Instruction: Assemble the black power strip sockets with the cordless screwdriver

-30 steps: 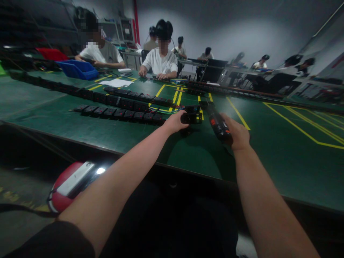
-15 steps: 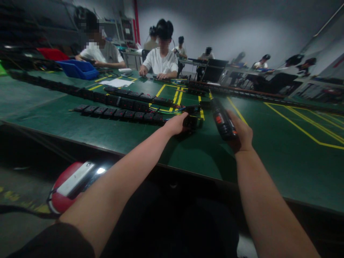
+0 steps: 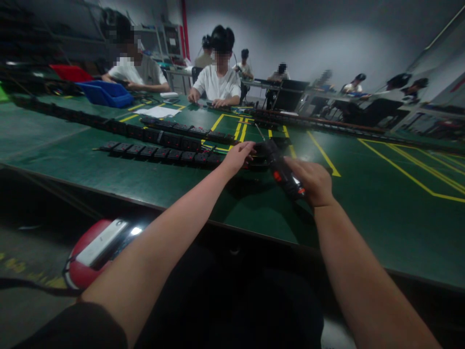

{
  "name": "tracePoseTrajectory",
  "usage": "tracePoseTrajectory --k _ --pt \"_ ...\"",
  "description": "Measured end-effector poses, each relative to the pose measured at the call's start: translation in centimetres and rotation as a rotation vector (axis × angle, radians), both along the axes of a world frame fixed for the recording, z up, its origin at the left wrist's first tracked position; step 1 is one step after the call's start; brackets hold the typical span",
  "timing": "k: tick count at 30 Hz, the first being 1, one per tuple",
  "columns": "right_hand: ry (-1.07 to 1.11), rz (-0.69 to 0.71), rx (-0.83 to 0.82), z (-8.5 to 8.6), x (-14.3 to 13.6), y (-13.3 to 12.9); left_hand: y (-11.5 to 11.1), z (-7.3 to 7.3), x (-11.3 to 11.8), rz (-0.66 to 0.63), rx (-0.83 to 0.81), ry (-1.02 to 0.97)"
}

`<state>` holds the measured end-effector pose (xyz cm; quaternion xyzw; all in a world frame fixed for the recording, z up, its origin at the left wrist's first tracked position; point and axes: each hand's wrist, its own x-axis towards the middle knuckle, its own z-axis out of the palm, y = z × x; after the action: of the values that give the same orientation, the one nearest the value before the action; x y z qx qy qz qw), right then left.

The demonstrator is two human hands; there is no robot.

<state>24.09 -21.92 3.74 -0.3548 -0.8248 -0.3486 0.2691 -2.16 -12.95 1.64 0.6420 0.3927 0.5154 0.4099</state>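
My right hand [image 3: 312,179] is closed round a black electric screwdriver [image 3: 282,169] with orange marks. Its thin metal bit points up and left, over the table, past the fingertips of my left hand [image 3: 241,156]. Those fingers are loosely bent and apart, just above the right end of a black socket strip [image 3: 160,154] with small red parts. Dark pieces at that end are partly hidden by hand and tool. A second long strip [image 3: 127,130] and a shorter strip [image 3: 189,130] lie behind it.
The green table [image 3: 174,186] carries yellow tape lines. A blue bin [image 3: 105,94], a red bin [image 3: 70,72] and white paper [image 3: 158,112] are at the far left. People in white shirts sit across the table. A red and white device [image 3: 90,254] is below the table edge.
My right hand has brought the screwdriver left and slightly down, closer to my left hand. My left hand has risen slightly and its fingers have loosened from the strip's end.
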Motion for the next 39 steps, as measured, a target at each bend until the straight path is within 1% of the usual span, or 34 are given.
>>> tracePoseTrajectory --k 2,3,5,9,18,20,22,24,25,27,29,32,35,39 --pt "-0.052 0.067 0.029 0.0 -1.0 -0.1 0.0 0.3 0.1 -0.080 -0.159 -0.173" --pt "-0.076 0.093 0.034 0.0 -1.4 -0.1 -0.1 0.3 0.1 -0.103 -0.200 -0.231" --pt "-0.114 0.126 0.041 -0.1 -1.9 -0.1 -0.2 0.3 0.0 -0.121 -0.229 -0.315" --pt "-0.129 0.129 0.023 -0.3 -2.2 0.1 -0.1 0.0 -0.2 -0.122 -0.244 -0.407" --pt "-0.118 0.132 -0.024 -0.4 -2.1 0.2 0.3 -0.4 -0.1 -0.120 -0.272 -0.426" --pt "-0.115 0.130 -0.030 -0.4 -2.1 0.1 0.1 -0.3 -0.1 -0.139 -0.300 -0.437" --pt "-0.107 0.116 -0.044 -0.4 -2.1 0.1 -0.4 0.1 -0.2 -0.209 -0.335 -0.468" --pt "-0.097 0.084 -0.074 -0.4 -2.1 0.1 -1.2 0.6 -0.3 -0.334 -0.357 -0.494" --pt "-0.095 0.065 -0.090 -0.4 -2.1 0.1 -1.6 0.9 -0.3 -0.397 -0.353 -0.501" --pt "-0.096 0.031 -0.115 -0.5 -2.0 0.1 -2.2 1.3 -0.5 -0.465 -0.337 -0.492" --pt "-0.100 0.005 -0.121 -0.5 -1.9 0.2 -2.3 1.4 -0.6 -0.472 -0.335 -0.473" --pt "-0.105 -0.018 -0.107 -0.5 -1.8 0.3 -1.8 1.0 -0.6 -0.443 -0.351 -0.480" --pt "-0.107 -0.014 -0.106 -0.6 -1.7 0.4 -1.3 0.5 -0.3 -0.426 -0.370 -0.501" --pt "-0.115 -0.018 -0.107 -0.8 -1.8 0.4 -1.3 0.5 -0.1 -0.427 -0.379 -0.514"
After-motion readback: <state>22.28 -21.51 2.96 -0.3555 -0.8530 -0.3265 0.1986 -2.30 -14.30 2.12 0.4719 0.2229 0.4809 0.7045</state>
